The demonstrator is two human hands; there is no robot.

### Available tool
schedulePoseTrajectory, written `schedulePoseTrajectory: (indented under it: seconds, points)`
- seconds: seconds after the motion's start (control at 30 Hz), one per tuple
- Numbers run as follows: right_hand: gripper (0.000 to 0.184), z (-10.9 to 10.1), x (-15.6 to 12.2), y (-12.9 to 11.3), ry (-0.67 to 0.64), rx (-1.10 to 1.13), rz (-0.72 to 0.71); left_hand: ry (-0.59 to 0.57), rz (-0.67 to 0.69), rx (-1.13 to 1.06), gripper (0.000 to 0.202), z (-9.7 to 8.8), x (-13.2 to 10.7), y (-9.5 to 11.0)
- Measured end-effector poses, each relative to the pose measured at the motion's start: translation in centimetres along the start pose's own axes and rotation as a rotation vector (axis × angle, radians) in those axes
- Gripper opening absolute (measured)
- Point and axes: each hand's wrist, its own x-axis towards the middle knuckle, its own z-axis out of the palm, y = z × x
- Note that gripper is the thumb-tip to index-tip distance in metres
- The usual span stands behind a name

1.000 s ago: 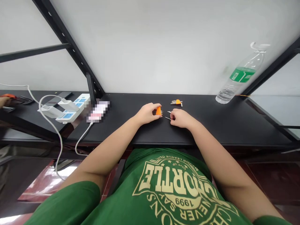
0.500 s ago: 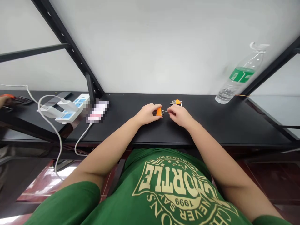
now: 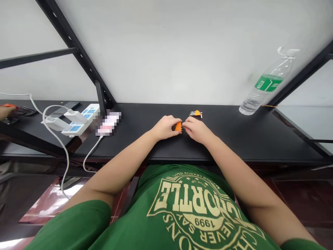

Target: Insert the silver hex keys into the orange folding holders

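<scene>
My left hand [image 3: 164, 127] is curled round a small orange hex-key holder [image 3: 178, 126] on the black shelf [image 3: 234, 135]. My right hand [image 3: 195, 128] is pressed up against the holder's right side, fingers pinched together on a thin metal key that is mostly hidden. A second orange holder with its set of hex keys [image 3: 196, 113] lies on the shelf just behind my right hand, untouched.
A clear water bottle with a green label [image 3: 265, 85] leans at the back right. On the left sit a white power strip with chargers [image 3: 75, 121] and white cables [image 3: 59, 139]. Black frame posts [image 3: 100, 97] rise on both sides. Another person's hand [image 3: 5, 111] shows at far left.
My right hand moved left from the loose keys on the shelf, carrying a key up to the orange holder, and now touches it. My left hand stayed in place with the holder.
</scene>
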Motion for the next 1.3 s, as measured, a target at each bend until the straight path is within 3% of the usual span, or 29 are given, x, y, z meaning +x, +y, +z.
schedulePoseTrajectory:
  seconds: [0.1, 0.2, 0.37, 0.47, 0.57, 0.7, 0.8, 1.0, 1.3]
  points:
    - [0.015, 0.7, 0.3, 0.0, 0.105, 0.188, -0.026, 0.030, 0.055, -0.008, 0.037, 0.0, 0.0, 0.3]
    - [0.002, 0.9, 0.7, 0.3, 0.157, 0.429, 0.084, 0.080, 0.069, -0.059, 0.038, -0.2, 0.0, 0.6]
    - [0.028, 0.7, 1.0, 0.4, 0.074, 0.931, 0.363, 0.158, 0.058, -0.173, 0.039, -0.4, -0.2, 1.3]
    - [0.039, 0.6, 1.0, 0.3, 0.047, 1.048, 0.456, 0.209, 0.074, -0.190, 0.043, -0.3, -0.2, 1.3]
    - [0.036, 0.5, 1.0, 0.7, 0.068, 0.906, 0.442, 0.202, 0.062, -0.143, 0.047, -0.1, -0.2, 1.0]
    - [0.011, -0.3, 0.6, 1.9, 0.141, 0.276, 0.330, 0.162, -0.037, -0.096, 0.052, 0.1, -0.2, 0.0]
    - [0.013, -0.9, 0.1, 3.0, 0.084, -0.048, 0.340, 0.142, -0.123, -0.121, 0.054, 0.1, -0.3, -0.7]
    - [0.013, -1.0, -0.2, 3.9, -0.128, -0.217, 0.375, 0.138, -0.183, -0.137, 0.058, 0.1, -0.3, -1.2]
    - [0.017, -1.6, 0.1, 2.4, -0.219, -0.323, 0.394, 0.119, -0.190, -0.131, 0.058, -0.1, -0.3, -0.9]
